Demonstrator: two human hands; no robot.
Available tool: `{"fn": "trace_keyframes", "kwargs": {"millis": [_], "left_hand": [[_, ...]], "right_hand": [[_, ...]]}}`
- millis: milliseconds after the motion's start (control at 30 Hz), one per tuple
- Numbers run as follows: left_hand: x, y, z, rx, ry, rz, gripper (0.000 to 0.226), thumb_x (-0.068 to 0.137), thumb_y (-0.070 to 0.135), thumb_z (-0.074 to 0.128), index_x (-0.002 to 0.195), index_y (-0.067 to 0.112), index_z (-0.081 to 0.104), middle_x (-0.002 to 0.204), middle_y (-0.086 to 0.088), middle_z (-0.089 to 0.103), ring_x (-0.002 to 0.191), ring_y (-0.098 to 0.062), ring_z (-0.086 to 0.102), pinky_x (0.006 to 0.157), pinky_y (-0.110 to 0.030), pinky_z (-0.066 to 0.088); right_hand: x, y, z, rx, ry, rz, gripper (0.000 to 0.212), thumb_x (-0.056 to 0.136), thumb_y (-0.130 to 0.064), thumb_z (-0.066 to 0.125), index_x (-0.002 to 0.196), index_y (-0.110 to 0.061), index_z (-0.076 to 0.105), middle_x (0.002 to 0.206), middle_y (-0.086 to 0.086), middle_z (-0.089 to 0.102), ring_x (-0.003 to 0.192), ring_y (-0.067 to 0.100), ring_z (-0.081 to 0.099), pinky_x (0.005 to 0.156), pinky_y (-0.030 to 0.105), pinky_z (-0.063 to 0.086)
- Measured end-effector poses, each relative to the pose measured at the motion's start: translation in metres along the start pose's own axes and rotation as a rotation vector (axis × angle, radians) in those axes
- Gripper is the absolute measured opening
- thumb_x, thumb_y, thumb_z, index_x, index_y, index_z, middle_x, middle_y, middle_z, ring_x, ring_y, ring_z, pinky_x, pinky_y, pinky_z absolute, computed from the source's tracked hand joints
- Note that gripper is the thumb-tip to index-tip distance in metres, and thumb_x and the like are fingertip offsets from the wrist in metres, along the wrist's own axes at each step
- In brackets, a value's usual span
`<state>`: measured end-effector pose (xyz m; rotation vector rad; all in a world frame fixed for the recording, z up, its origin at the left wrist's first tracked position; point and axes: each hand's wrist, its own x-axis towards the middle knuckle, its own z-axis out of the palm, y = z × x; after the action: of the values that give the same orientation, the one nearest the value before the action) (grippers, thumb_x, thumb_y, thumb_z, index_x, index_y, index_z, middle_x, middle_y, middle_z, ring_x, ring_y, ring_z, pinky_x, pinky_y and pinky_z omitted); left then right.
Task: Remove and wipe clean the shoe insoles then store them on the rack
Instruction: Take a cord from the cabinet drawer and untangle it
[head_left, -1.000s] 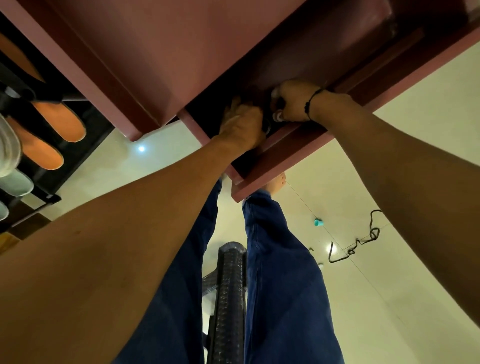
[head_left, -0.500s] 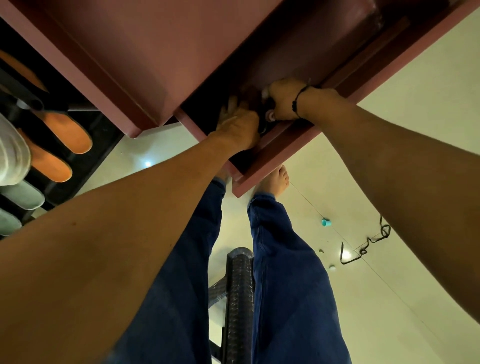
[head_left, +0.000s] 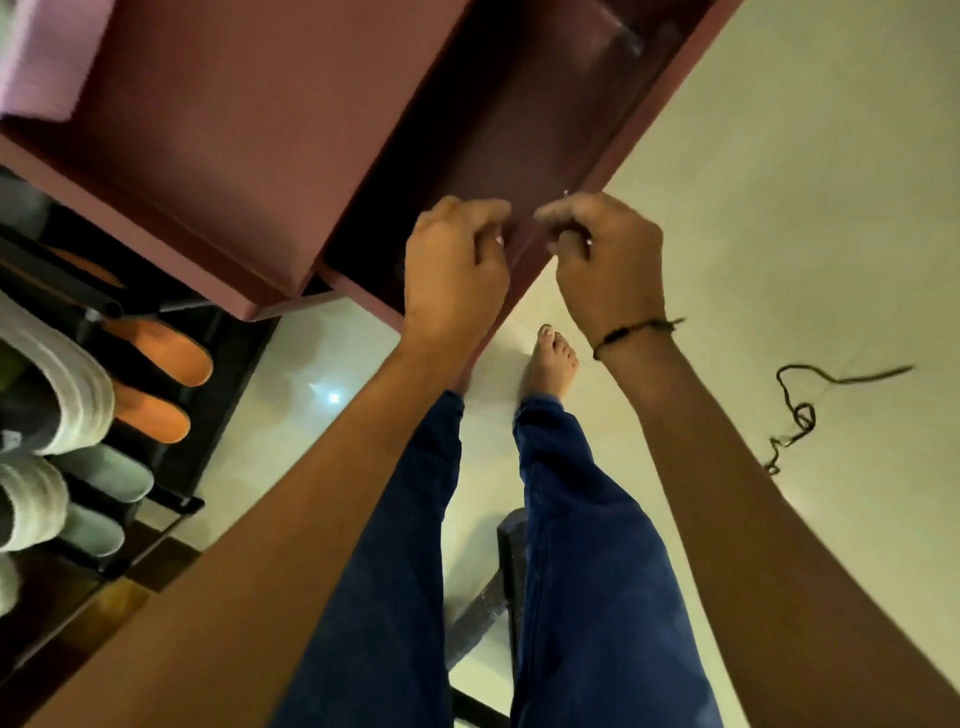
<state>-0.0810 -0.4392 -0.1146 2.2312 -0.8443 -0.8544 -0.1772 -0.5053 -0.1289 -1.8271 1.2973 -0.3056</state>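
Head view looks down past a maroon cabinet (head_left: 218, 171) whose open compartment (head_left: 519, 156) is dark, and no shoe can be made out inside it; blur hides the detail; a black rack (head_left: 171, 499) at the left edge carries two orange insoles (head_left: 166, 353) side by side, grey-green insoles (head_left: 104, 473) on a lower level, and pale slippers (head_left: 57, 395) nearer the camera; the left hand (head_left: 457, 270) and the right hand (head_left: 608, 265) hover close together at the compartment's front edge, each with fingers curled inward and thumb near the fingertips; whether they pinch anything I cannot tell, since nothing shows clearly between them; a loose black cord (head_left: 800, 410) lies on the floor to the right of the bare right foot (head_left: 553, 358). Likely risks: a step toward that side could snag the cord; hands working blind in the dark compartment could knock a shoe off its ledge; carrying a fresh insole across to the rack could brush the orange pair loose, as their tips overhang the rack's front edge.
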Motion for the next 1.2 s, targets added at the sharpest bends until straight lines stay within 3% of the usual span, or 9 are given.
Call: {"fn": "trace_keyframes", "kwargs": {"millis": [133,267,400,500,633,833,967,1067,1200], "left_hand": [[-0.029,0.031,0.034,0.056,-0.149,0.205,0.038,0.082,0.006,0.041,0.109,0.004,0.069,0.101,-0.011,0.067,0.097,-0.023,0.06,0.088,-0.027,0.046],[-0.048,0.039,0.086,0.186,-0.419,0.292,0.033,0.088,0.0,0.045,0.113,0.002,0.066,0.108,-0.015,0.065,0.104,-0.029,0.058,0.094,-0.032,0.045],[-0.067,0.043,0.13,0.424,-0.638,0.335,0.035,0.093,0.002,0.043,0.121,0.009,0.063,0.119,-0.01,0.061,0.114,-0.024,0.052,0.093,-0.02,0.034],[-0.085,0.049,0.155,0.495,-0.756,0.371,0.036,0.091,0.001,0.043,0.12,0.007,0.063,0.119,-0.012,0.06,0.114,-0.023,0.053,0.096,-0.023,0.037],[-0.113,0.049,0.193,0.574,-0.872,0.457,0.035,0.089,0.0,0.044,0.118,0.005,0.064,0.118,-0.012,0.062,0.111,-0.023,0.055,0.096,-0.027,0.042],[-0.15,0.044,0.25,0.789,-1.075,0.456,0.032,0.092,0.003,0.042,0.116,0.004,0.063,0.121,-0.007,0.062,0.111,-0.017,0.057,0.085,-0.014,0.038],[-0.172,0.052,0.292,0.934,-1.183,0.474,0.03,0.094,0.014,0.045,0.116,0.001,0.061,0.122,-0.009,0.062,0.114,-0.021,0.056,0.095,-0.025,0.04],[-0.177,0.047,0.332,1.001,-1.209,0.481,0.02,0.092,0.011,0.048,0.105,0.007,0.063,0.106,-0.009,0.064,0.101,-0.021,0.058,0.094,-0.028,0.043],[-0.175,0.03,0.393,1.084,-1.211,0.541,0.027,0.095,0.01,0.042,0.109,0.003,0.064,0.116,-0.012,0.065,0.108,-0.027,0.058,0.091,-0.033,0.044]], "right_hand": [[-0.04,0.037,-0.027,0.004,0.085,0.338,0.036,0.078,0.013,0.042,0.094,-0.003,0.071,0.093,0.012,0.07,0.088,0.023,0.064,0.076,0.005,0.039],[-0.074,0.071,-0.05,0.012,0.121,0.522,0.036,0.08,0.011,0.042,0.099,-0.002,0.069,0.098,0.012,0.07,0.096,0.022,0.062,0.081,0.012,0.037],[-0.111,0.105,-0.074,0.091,0.236,0.664,0.037,0.081,0.012,0.041,0.1,-0.003,0.07,0.103,0.01,0.069,0.098,0.023,0.062,0.081,0.014,0.039],[-0.139,0.135,-0.087,0.166,0.309,0.795,0.037,0.082,0.011,0.041,0.101,-0.003,0.069,0.104,0.009,0.069,0.1,0.022,0.061,0.082,0.016,0.041],[-0.179,0.179,-0.09,0.256,0.371,0.96,0.037,0.083,0.008,0.041,0.103,-0.004,0.069,0.108,0.008,0.068,0.105,0.021,0.059,0.088,0.019,0.041],[-0.238,0.249,-0.08,0.373,0.378,1.178,0.033,0.086,0.002,0.044,0.108,-0.009,0.067,0.114,0.006,0.065,0.108,0.02,0.056,0.081,0.015,0.036],[-0.269,0.295,-0.079,0.448,0.396,1.29,0.031,0.085,0.001,0.046,0.107,-0.008,0.067,0.114,0.008,0.064,0.108,0.023,0.056,0.083,0.02,0.04],[-0.283,0.33,-0.076,0.48,0.383,1.344,0.028,0.085,-0.002,0.049,0.106,-0.007,0.067,0.114,0.009,0.064,0.106,0.025,0.057,0.084,0.024,0.042],[-0.295,0.383,-0.068,0.501,0.38,1.43,0.026,0.085,-0.008,0.051,0.107,-0.009,0.065,0.114,0.008,0.064,0.105,0.026,0.057,0.084,0.023,0.041]]}}
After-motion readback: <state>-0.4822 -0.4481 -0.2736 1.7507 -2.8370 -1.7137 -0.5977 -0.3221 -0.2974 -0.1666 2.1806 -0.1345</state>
